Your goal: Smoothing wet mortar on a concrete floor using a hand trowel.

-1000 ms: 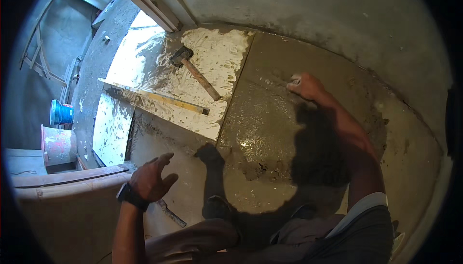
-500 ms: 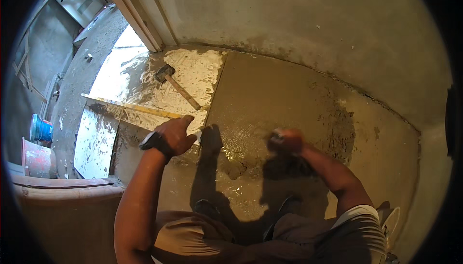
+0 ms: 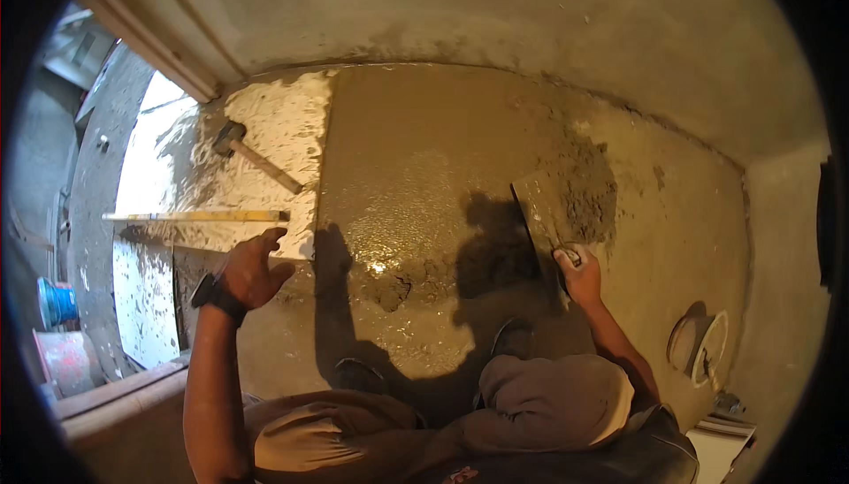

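My right hand [image 3: 579,274] grips the handle of a flat, mortar-coated metal trowel [image 3: 533,205], whose long blade lies over the wet grey mortar [image 3: 407,139] at the right side of the spread patch, near a lumpy ridge. My left hand [image 3: 255,274], with a watch on the wrist, holds nothing, fingers apart, just below the near end of a yellow straightedge or level [image 3: 212,216]. That bar rests across white, mortar-smeared tiles [image 3: 274,113]. A rubber mallet [image 3: 255,157] with a wooden handle lies on the tiles above it.
A wooden door frame [image 3: 146,38] stands at the upper left. Plastered walls [image 3: 495,7] border the patch. A blue bucket [image 3: 57,304] and pink bucket [image 3: 66,360] are beyond the threshold at left. A white bucket [image 3: 713,347] and stacked boards [image 3: 716,444] sit at lower right.
My right hand has swept from farther up the mortar down and to the right, the trowel blade now plainly showing. My left hand has risen toward the yellow bar. The view has turned.
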Available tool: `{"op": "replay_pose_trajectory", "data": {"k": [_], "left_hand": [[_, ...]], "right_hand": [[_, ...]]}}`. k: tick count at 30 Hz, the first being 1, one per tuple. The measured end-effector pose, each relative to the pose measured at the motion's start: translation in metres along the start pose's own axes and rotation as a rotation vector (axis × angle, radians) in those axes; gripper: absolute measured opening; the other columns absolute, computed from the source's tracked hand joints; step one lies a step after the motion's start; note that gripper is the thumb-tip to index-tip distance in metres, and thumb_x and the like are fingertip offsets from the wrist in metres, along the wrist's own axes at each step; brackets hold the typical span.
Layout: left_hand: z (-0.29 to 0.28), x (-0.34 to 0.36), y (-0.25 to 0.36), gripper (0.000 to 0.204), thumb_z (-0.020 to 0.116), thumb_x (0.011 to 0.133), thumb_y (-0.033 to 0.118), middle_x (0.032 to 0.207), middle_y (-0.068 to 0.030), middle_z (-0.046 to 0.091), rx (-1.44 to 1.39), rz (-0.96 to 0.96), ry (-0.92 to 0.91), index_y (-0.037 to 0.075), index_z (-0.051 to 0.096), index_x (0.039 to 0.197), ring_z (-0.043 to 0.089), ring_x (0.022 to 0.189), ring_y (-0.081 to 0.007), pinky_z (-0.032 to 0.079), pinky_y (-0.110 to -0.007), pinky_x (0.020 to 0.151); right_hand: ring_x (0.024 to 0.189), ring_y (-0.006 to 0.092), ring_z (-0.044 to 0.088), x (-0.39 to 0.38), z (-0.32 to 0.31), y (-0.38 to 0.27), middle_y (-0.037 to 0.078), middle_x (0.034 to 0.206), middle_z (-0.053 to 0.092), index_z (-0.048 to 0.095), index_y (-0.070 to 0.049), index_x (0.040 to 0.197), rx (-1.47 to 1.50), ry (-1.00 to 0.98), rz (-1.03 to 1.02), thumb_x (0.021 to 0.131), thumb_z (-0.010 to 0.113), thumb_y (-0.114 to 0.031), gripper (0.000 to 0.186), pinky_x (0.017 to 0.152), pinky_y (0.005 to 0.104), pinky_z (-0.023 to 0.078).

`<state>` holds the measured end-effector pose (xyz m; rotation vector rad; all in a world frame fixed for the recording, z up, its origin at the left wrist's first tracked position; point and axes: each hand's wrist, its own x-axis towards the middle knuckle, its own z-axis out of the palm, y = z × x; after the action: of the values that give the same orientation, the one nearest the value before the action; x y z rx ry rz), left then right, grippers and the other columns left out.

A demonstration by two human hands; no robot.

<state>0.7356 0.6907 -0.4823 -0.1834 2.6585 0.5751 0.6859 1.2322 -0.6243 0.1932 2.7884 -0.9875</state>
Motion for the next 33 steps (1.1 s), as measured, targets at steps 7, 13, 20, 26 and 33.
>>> {"op": "replay_pose_trajectory", "data": {"k": [7, 13, 20, 26, 33], "left_hand": [[0.015, -0.008, -0.02, 0.061, 0.074, 0.085, 0.021, 0.12, -0.0179, 0.064, -0.167, -0.057, -0.15, 0.009, 0.048, 0.138, 0.065, 0.102, -0.0298, 0.054, -0.039, 0.089], [-0.006, -0.004, -0.023, 0.054, 0.068, 0.085, 0.022, 0.115, -0.0211, 0.066, 0.065, -0.126, 0.027, 0.006, 0.052, 0.134, 0.066, 0.104, -0.0325, 0.053, -0.042, 0.088], [-0.035, -0.054, -0.063, 0.053, 0.066, 0.085, 0.019, 0.117, -0.0208, 0.066, 0.055, -0.418, 0.259, 0.005, 0.053, 0.134, 0.065, 0.106, -0.0345, 0.051, -0.04, 0.092], [-0.022, -0.079, -0.073, 0.056, 0.069, 0.083, 0.022, 0.114, -0.0206, 0.067, 0.017, -0.438, 0.14, 0.004, 0.054, 0.134, 0.066, 0.105, -0.0325, 0.052, -0.04, 0.09], [-0.017, -0.071, -0.071, 0.054, 0.07, 0.083, 0.026, 0.11, -0.0195, 0.068, 0.044, -0.363, 0.17, 0.005, 0.056, 0.131, 0.066, 0.102, -0.0332, 0.052, -0.04, 0.089]], "right_hand": [[0.083, 0.0315, 0.07, -0.067, -0.012, 0.025, 0.02, 0.092, 0.07, 0.067, -0.005, 0.112, -0.084, 0.047, 0.132, 0.085, 0.07, -0.042, 0.046, 0.074, 0.0371, 0.053], [0.079, 0.0342, 0.068, -0.06, 0.001, -0.027, 0.015, 0.083, 0.069, 0.066, -0.01, 0.112, -0.482, -0.616, -0.394, 0.083, 0.066, -0.05, 0.049, 0.069, 0.0439, 0.054], [0.079, 0.0383, 0.067, -0.051, 0.123, -0.084, 0.019, 0.084, 0.069, 0.059, -0.006, 0.114, -0.609, -0.861, -0.691, 0.088, 0.06, -0.048, 0.049, 0.068, 0.0508, 0.051], [0.078, 0.0395, 0.067, -0.064, 0.141, -0.111, 0.021, 0.083, 0.068, 0.061, -0.005, 0.118, -0.519, -0.825, -0.637, 0.091, 0.059, -0.048, 0.051, 0.067, 0.0505, 0.051], [0.09, 0.0327, 0.068, -0.04, 0.171, -0.129, 0.021, 0.097, 0.069, 0.069, 0.002, 0.105, 0.078, -1.035, -0.487, 0.085, 0.071, -0.046, 0.052, 0.079, 0.0396, 0.051]]}}
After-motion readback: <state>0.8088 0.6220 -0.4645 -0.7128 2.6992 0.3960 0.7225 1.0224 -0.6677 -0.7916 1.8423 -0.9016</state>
